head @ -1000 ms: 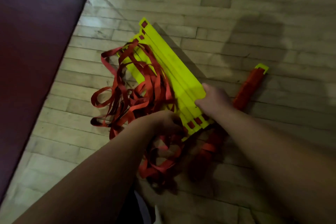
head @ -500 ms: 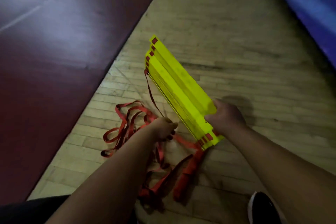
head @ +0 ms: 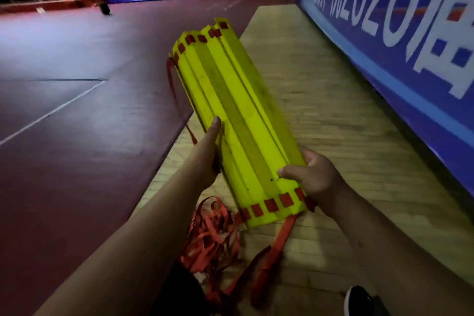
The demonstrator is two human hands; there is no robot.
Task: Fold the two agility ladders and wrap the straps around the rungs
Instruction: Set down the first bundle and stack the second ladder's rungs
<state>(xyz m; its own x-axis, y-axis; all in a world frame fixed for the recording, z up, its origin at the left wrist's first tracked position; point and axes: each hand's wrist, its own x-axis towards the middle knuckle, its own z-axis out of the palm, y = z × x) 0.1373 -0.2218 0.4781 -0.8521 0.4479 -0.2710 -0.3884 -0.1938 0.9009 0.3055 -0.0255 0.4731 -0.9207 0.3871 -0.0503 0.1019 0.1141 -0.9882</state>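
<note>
"2026" on blue banner [head: 384, 41]

The one head-worn camera is looking forward and down from close behind the stack of yellow rungs [head: 238, 120], facing along it up the hall; the blue banner [head: 384, 41] is running right of the stack, the maroon court [head: 77, 136] left.
</note>
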